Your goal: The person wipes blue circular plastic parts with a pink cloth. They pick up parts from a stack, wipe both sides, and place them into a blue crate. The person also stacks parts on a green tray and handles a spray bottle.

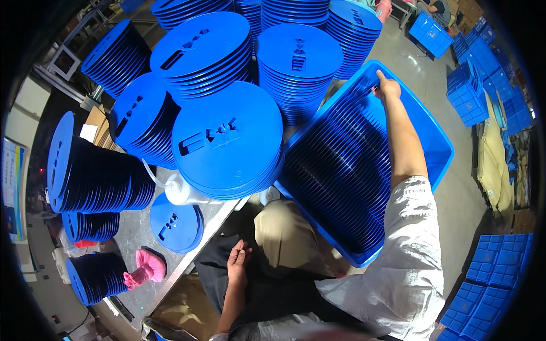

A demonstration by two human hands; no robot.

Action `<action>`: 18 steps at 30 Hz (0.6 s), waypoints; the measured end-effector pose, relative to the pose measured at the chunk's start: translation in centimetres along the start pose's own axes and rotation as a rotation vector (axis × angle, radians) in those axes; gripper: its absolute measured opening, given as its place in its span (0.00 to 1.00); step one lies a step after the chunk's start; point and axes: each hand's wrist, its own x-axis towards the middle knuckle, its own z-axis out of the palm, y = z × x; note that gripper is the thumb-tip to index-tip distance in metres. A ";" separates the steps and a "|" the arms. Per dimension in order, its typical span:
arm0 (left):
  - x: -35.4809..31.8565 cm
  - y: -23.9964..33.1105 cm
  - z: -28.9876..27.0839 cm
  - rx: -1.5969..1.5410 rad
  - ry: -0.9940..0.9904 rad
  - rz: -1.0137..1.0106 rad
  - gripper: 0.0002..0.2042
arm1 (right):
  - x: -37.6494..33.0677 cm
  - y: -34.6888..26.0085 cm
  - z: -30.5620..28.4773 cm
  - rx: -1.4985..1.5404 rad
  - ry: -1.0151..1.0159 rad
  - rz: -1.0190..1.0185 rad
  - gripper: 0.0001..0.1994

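My right hand (pixel 388 87) is closed round the far rim of a large blue plastic bin (pixel 438 150). Inside the bin lies a long row of thin blue discs (pixel 341 170), set on edge and packed close. Over my lap, my left hand (pixel 239 262) is open with loosely bent fingers and nothing in it. The nearest tall stack of blue discs (pixel 227 139) leans at the table's edge, its top disc showing cut-out slots. Beside that stack stands a white squeeze bottle (pixel 180 190) with a bent spout, partly hidden by the discs.
More stacks of blue discs (pixel 298 54) crowd the metal table (pixel 131 221). A short disc pile (pixel 176 224) and a pink cloth bundle (pixel 147 267) lie near its front edge. Blue crates (pixel 483 284) stand on the floor at right. A person (pixel 439 12) sits far back.
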 end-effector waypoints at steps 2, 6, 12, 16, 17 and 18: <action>-0.1 0.1 0.0 -0.022 0.002 0.012 0.22 | -0.7 0.7 0.1 0.122 -0.129 0.030 0.32; -1.6 2.9 0.2 0.168 0.029 0.244 0.19 | -6.9 3.9 0.1 0.227 -0.213 -0.192 0.26; -3.8 6.8 -5.1 1.649 -0.127 0.719 0.21 | -32.9 11.1 -1.4 -0.581 -1.030 -1.564 0.21; -2.5 4.2 -7.2 1.844 -0.225 0.729 0.24 | -40.1 16.9 1.5 -0.749 -1.601 -1.687 0.27; -2.5 3.7 -7.9 1.834 -0.232 0.697 0.23 | -40.3 17.3 2.1 -0.725 -1.565 -1.714 0.24; -2.4 4.1 -7.6 1.814 -0.243 0.671 0.22 | -39.8 17.2 2.7 -0.702 -1.604 -1.704 0.23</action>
